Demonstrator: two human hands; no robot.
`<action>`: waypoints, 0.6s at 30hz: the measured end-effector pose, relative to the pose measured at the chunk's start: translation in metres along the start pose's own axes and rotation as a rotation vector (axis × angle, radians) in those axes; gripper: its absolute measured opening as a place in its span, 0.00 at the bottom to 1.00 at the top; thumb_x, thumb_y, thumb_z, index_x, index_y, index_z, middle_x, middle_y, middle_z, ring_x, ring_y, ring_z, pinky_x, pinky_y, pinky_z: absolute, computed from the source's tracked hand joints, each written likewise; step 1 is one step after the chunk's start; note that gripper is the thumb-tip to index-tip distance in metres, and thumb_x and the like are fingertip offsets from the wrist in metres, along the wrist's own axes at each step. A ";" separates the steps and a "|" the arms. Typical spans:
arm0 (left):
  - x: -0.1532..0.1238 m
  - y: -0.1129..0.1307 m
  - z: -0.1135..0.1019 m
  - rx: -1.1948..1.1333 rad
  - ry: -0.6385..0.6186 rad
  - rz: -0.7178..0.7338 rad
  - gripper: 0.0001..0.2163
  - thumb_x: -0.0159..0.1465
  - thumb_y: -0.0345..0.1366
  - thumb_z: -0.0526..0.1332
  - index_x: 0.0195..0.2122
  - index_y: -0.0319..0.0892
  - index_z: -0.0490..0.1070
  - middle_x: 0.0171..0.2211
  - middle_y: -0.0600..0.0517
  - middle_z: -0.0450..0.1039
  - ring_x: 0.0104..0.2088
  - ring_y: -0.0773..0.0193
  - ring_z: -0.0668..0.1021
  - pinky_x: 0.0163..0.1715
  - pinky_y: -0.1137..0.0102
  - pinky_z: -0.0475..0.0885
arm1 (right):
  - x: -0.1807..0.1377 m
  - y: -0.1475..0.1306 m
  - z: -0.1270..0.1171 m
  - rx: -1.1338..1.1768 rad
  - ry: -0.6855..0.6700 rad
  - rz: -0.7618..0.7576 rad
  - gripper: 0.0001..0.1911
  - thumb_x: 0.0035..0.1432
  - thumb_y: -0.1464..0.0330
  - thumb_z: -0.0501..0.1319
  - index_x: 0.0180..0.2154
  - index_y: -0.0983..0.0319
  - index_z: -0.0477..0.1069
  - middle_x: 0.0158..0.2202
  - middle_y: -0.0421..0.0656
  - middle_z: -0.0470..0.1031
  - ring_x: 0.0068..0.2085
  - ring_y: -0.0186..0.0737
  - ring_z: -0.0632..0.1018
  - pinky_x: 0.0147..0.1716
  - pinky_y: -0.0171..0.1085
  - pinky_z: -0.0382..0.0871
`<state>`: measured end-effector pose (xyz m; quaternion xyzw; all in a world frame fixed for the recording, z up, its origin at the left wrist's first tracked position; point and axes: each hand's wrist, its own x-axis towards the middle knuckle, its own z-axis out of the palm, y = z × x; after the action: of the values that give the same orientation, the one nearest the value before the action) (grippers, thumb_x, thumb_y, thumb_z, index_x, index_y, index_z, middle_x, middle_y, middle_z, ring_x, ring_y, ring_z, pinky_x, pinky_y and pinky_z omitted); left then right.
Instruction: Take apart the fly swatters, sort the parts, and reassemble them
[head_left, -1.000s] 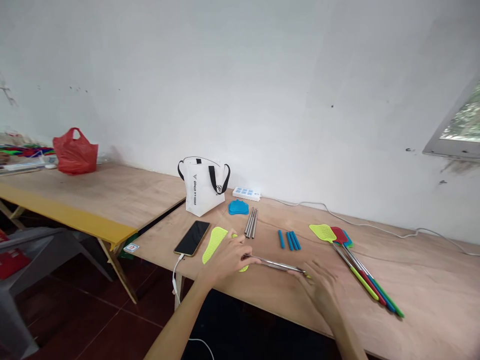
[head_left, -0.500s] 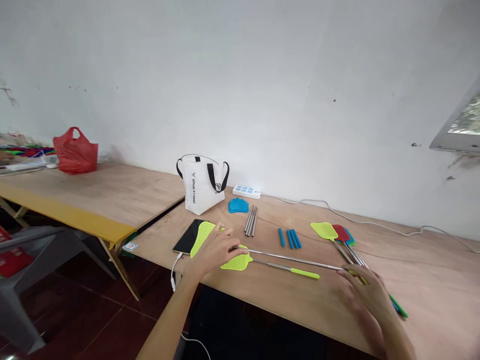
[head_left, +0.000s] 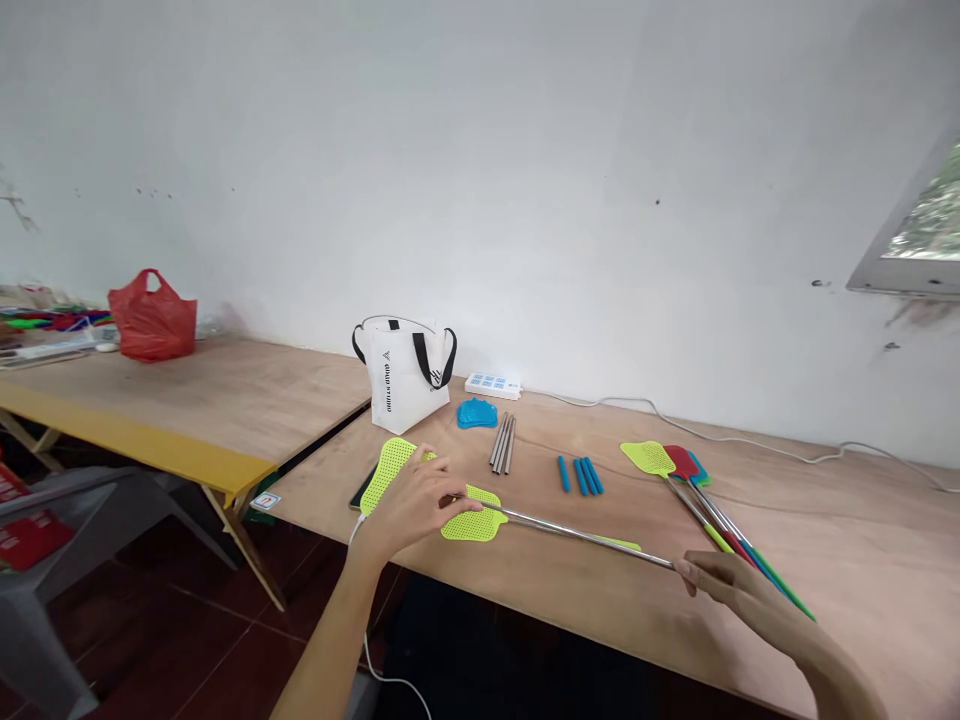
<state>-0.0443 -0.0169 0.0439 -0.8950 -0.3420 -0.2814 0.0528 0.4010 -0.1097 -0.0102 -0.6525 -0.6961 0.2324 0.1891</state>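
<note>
My left hand [head_left: 412, 505] is closed near the neck of a yellow-green fly swatter, its perforated head [head_left: 388, 472] tilted up on the hand's far side. From there the swatter's thin metal rod [head_left: 577, 534] runs right and slightly down to my right hand [head_left: 731, 585], whose fingers pinch its far end. Whether a grip sits on that end cannot be seen. Beneath the rod, a second yellow-green fly swatter [head_left: 480, 525] lies on the table, partly covered by my left hand. Beyond my right hand lie several finished-looking swatters with yellow-green, red [head_left: 679, 460] and blue heads.
Blue swatter heads [head_left: 477, 413], metal rods [head_left: 504, 445] and blue handles [head_left: 585, 476] lie on the wooden table [head_left: 540, 590]. A white bag [head_left: 409, 380] and power strip [head_left: 493, 385] stand behind. A dark phone [head_left: 361, 492] is partly hidden. Another table holds a red bag [head_left: 154, 320].
My right hand has moved down and the rod's right end has dropped with it, now crossing over the lying swatter's handle. The held swatter's head has shifted left, covering more of the phone.
</note>
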 end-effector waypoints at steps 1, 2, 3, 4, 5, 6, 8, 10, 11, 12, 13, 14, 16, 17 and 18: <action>0.000 0.001 0.000 0.002 -0.002 0.006 0.21 0.73 0.50 0.56 0.28 0.44 0.78 0.23 0.57 0.69 0.28 0.66 0.69 0.51 0.61 0.59 | 0.000 -0.001 0.002 0.014 -0.020 -0.010 0.28 0.62 0.43 0.52 0.23 0.58 0.67 0.24 0.39 0.68 0.29 0.40 0.70 0.31 0.36 0.64; 0.000 0.001 0.000 0.004 -0.005 0.012 0.21 0.73 0.50 0.56 0.28 0.44 0.78 0.23 0.57 0.69 0.28 0.66 0.69 0.51 0.61 0.59 | 0.001 -0.001 0.003 0.023 -0.028 -0.016 0.29 0.62 0.43 0.51 0.23 0.58 0.65 0.24 0.39 0.67 0.29 0.40 0.70 0.31 0.36 0.64; 0.000 0.001 0.000 0.007 -0.006 0.020 0.21 0.73 0.50 0.56 0.27 0.44 0.78 0.22 0.57 0.69 0.28 0.66 0.69 0.52 0.61 0.58 | 0.001 -0.001 0.004 0.025 -0.025 -0.019 0.29 0.63 0.43 0.51 0.22 0.58 0.64 0.24 0.39 0.67 0.29 0.40 0.70 0.30 0.36 0.64; 0.000 0.001 0.000 0.012 -0.003 0.028 0.21 0.73 0.49 0.56 0.27 0.44 0.78 0.22 0.57 0.69 0.27 0.66 0.69 0.52 0.61 0.58 | 0.001 0.001 0.004 0.019 -0.014 -0.023 0.29 0.63 0.43 0.51 0.22 0.58 0.64 0.24 0.39 0.67 0.29 0.40 0.70 0.30 0.36 0.64; 0.000 0.000 0.000 0.018 0.004 0.035 0.22 0.73 0.49 0.56 0.27 0.44 0.78 0.22 0.57 0.70 0.27 0.66 0.69 0.52 0.61 0.58 | 0.002 0.003 0.004 0.009 0.004 -0.030 0.28 0.63 0.43 0.51 0.23 0.57 0.64 0.24 0.39 0.67 0.28 0.40 0.69 0.29 0.36 0.64; 0.001 0.000 -0.001 0.023 0.012 0.043 0.21 0.73 0.48 0.56 0.27 0.44 0.77 0.22 0.57 0.70 0.28 0.66 0.69 0.51 0.61 0.58 | 0.002 0.004 0.003 0.000 0.026 -0.041 0.28 0.63 0.44 0.52 0.23 0.57 0.65 0.24 0.39 0.67 0.28 0.40 0.69 0.28 0.36 0.64; 0.001 -0.001 0.000 0.030 0.021 0.054 0.21 0.74 0.47 0.55 0.27 0.44 0.77 0.22 0.56 0.71 0.29 0.65 0.69 0.50 0.61 0.57 | 0.003 0.005 0.002 -0.007 0.063 -0.069 0.27 0.63 0.44 0.53 0.24 0.57 0.67 0.24 0.39 0.68 0.28 0.40 0.69 0.28 0.36 0.64; 0.004 0.002 0.004 0.022 0.007 0.072 0.20 0.74 0.45 0.55 0.28 0.44 0.77 0.23 0.56 0.73 0.29 0.65 0.70 0.48 0.62 0.57 | 0.005 -0.001 0.002 0.005 0.075 -0.101 0.26 0.62 0.45 0.54 0.24 0.57 0.68 0.24 0.39 0.69 0.28 0.40 0.70 0.28 0.35 0.64; 0.006 0.005 0.009 0.014 -0.007 0.085 0.20 0.74 0.45 0.56 0.28 0.43 0.76 0.23 0.56 0.74 0.30 0.65 0.70 0.47 0.62 0.57 | 0.007 -0.008 0.004 0.011 0.073 -0.119 0.26 0.62 0.45 0.54 0.24 0.57 0.69 0.24 0.39 0.70 0.28 0.40 0.71 0.28 0.35 0.65; 0.008 0.010 0.016 0.006 -0.019 0.102 0.20 0.74 0.45 0.56 0.28 0.43 0.76 0.24 0.56 0.74 0.30 0.65 0.70 0.46 0.62 0.57 | 0.009 -0.017 0.007 0.017 0.074 -0.138 0.26 0.62 0.45 0.54 0.24 0.57 0.69 0.25 0.39 0.71 0.28 0.40 0.72 0.28 0.35 0.65; 0.011 0.015 0.024 -0.001 -0.028 0.119 0.20 0.74 0.46 0.56 0.27 0.43 0.75 0.24 0.56 0.75 0.30 0.65 0.70 0.45 0.62 0.57 | 0.012 -0.028 0.011 0.017 0.084 -0.157 0.26 0.63 0.46 0.54 0.24 0.57 0.70 0.25 0.40 0.73 0.29 0.41 0.73 0.28 0.36 0.66; 0.014 0.021 0.033 0.000 -0.024 0.132 0.20 0.74 0.46 0.56 0.26 0.42 0.74 0.24 0.56 0.75 0.30 0.65 0.70 0.45 0.62 0.57 | 0.015 -0.040 0.017 0.014 0.100 -0.175 0.27 0.63 0.46 0.54 0.24 0.58 0.71 0.25 0.40 0.74 0.29 0.42 0.74 0.29 0.36 0.67; 0.018 0.032 0.051 0.003 0.005 0.148 0.21 0.75 0.44 0.55 0.26 0.42 0.73 0.24 0.56 0.75 0.30 0.65 0.70 0.45 0.62 0.58 | 0.021 -0.064 0.033 -0.005 0.172 -0.189 0.27 0.65 0.46 0.52 0.26 0.57 0.75 0.27 0.42 0.78 0.31 0.44 0.77 0.31 0.37 0.69; 0.020 0.037 0.058 0.001 0.016 0.162 0.21 0.75 0.45 0.55 0.26 0.42 0.72 0.24 0.56 0.76 0.30 0.65 0.70 0.45 0.62 0.58 | 0.024 -0.074 0.042 -0.037 0.218 -0.193 0.27 0.66 0.46 0.52 0.27 0.56 0.76 0.26 0.42 0.79 0.30 0.45 0.78 0.30 0.37 0.68; 0.021 0.040 0.064 0.001 0.023 0.176 0.21 0.75 0.45 0.55 0.26 0.41 0.72 0.23 0.56 0.76 0.30 0.64 0.71 0.45 0.62 0.58 | 0.027 -0.083 0.051 -0.074 0.260 -0.207 0.28 0.67 0.47 0.51 0.28 0.55 0.77 0.26 0.42 0.79 0.31 0.46 0.79 0.29 0.37 0.68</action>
<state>0.0239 -0.0166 0.0059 -0.9183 -0.2614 -0.2860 0.0818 0.3024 -0.0900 -0.0056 -0.6082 -0.7373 0.0996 0.2766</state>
